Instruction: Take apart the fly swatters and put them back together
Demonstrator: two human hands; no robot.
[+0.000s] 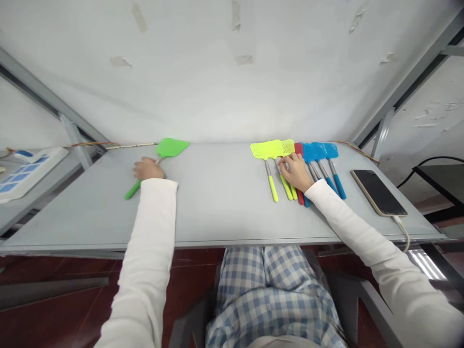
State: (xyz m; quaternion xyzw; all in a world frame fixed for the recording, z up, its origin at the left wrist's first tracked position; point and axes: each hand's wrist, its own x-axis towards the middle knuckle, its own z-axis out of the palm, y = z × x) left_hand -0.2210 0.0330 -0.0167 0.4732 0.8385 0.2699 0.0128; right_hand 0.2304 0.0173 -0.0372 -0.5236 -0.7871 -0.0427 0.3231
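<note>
On the left of the table, my left hand (148, 168) is closed over the metal shaft of a green fly swatter (171, 147) with a leaf-shaped head; its green handle sticks out below. Farther right, my right hand (296, 172) pinches at the shaft of a yellow fly swatter (288, 147) in an overlapping row. A leftmost yellow fly swatter (266, 150) lies just beside it. Partly under my right hand is a red fly swatter (298, 149). Several blue fly swatters (319, 151) lie to the right of that hand, heads toward the wall.
A phone (380, 192) with a white cable (402, 227) lies at the table's right end. A power strip (29, 174) rests on a surface at far left. The grey table (217, 208) meets a white wall (217, 96) at the back, with metal posts on both sides.
</note>
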